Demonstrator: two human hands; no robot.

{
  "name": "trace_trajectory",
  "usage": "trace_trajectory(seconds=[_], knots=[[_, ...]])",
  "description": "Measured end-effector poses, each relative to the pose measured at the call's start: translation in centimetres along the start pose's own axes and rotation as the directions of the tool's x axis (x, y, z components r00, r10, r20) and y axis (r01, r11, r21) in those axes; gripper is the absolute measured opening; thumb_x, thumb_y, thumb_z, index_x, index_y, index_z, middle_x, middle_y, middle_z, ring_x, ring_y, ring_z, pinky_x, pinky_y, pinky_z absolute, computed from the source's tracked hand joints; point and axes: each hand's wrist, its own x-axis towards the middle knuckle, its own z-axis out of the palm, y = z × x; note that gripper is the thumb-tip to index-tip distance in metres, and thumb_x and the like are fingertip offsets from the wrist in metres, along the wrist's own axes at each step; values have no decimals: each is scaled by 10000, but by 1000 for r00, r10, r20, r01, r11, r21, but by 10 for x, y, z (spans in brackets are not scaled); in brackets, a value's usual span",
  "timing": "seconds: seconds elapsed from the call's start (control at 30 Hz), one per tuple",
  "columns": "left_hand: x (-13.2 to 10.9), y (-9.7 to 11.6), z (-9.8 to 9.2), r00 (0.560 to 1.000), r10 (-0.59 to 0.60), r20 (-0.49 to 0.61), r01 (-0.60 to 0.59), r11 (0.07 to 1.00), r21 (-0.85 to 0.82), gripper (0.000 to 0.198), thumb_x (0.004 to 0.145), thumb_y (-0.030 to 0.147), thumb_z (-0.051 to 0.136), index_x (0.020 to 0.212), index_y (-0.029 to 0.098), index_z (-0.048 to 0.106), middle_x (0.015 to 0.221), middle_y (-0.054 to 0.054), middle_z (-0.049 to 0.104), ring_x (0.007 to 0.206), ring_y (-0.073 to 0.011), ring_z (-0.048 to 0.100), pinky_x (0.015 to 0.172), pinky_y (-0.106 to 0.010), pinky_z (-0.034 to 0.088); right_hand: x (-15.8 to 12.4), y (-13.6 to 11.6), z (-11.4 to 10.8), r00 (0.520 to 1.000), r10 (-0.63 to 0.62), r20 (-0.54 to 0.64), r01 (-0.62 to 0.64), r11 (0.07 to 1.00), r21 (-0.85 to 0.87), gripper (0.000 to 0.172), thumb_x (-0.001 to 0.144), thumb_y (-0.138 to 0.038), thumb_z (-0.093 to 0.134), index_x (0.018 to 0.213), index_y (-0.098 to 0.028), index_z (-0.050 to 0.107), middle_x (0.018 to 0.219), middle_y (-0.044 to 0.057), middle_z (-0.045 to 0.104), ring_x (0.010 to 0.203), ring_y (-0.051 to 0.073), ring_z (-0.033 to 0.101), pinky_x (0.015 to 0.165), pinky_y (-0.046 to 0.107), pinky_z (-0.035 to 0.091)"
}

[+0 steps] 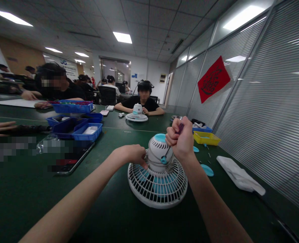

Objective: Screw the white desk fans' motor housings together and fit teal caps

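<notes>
A white fan (pixel 157 197) lies grille-down on the green table in front of me, with light-blue blades inside. Its white motor housing points up and has a light-blue cap. My left hand (pixel 136 156) grips the fan where the housing meets the grille, its fingertips partly hidden. In a fist, my right hand (pixel 181 140) holds a screwdriver (pixel 181 128) by its purple handle. The thin shaft slants down to a small blue knob (pixel 164 160) on the housing's side; whether the tip sits in a screw I cannot make out. A cord loops around the housing.
To the right lie light-blue discs (pixel 207 170), small screws, a yellow tray (pixel 207 138) and a white power strip (pixel 240 175). Blue bins (pixel 88 131) and a phone (pixel 74 162) stand left. Across the table a person (pixel 144 101) sits behind another fan (pixel 136 117).
</notes>
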Motion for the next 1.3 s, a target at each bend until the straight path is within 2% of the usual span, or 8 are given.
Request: trace_trajectory(seconds=[0.3, 0.73, 1.03, 1.3], knots=[[0, 0, 1, 1000, -22, 1, 22, 1000, -19, 318, 754, 355, 586, 1014, 180, 640, 1026, -75, 664, 858, -190, 620, 631, -228, 429, 0, 2, -2, 1000, -8, 1, 8, 999, 34, 441, 827, -492, 393, 514, -202, 282, 389, -102, 135, 335, 40, 38, 287, 134, 94], [-1, 1, 1, 999, -33, 3, 33, 999, -22, 316, 764, 350, 593, 1014, 161, 631, 1030, -82, 659, 859, -200, 616, 625, -244, 420, 2, 4, -2, 998, 50, -49, -44, 991, 123, 428, 879, -423, 272, 515, -200, 260, 399, -97, 120, 349, 51, 21, 285, 131, 112], [0, 1, 2, 999, -35, 2, 35, 999, -6, 356, 750, 375, 594, 1043, 175, 622, 1028, -82, 661, 885, -213, 616, 687, -256, 445, 0, 7, 3, 1000, 28, 4, -28, 999, 19, 420, 860, -428, 320, 510, -201, 273, 380, -99, 145, 329, 42, 52, 290, 131, 110], [3, -2, 2, 1000, -28, -2, 28, 1000, -8, 355, 754, 394, 581, 1036, 181, 620, 1056, -80, 650, 886, -203, 614, 646, -239, 436, -1, 5, 2, 1000, 6, 17, -6, 1000, -7, 409, 845, -443, 338, 519, -205, 272, 383, -103, 144, 331, 41, 54, 293, 135, 108]])
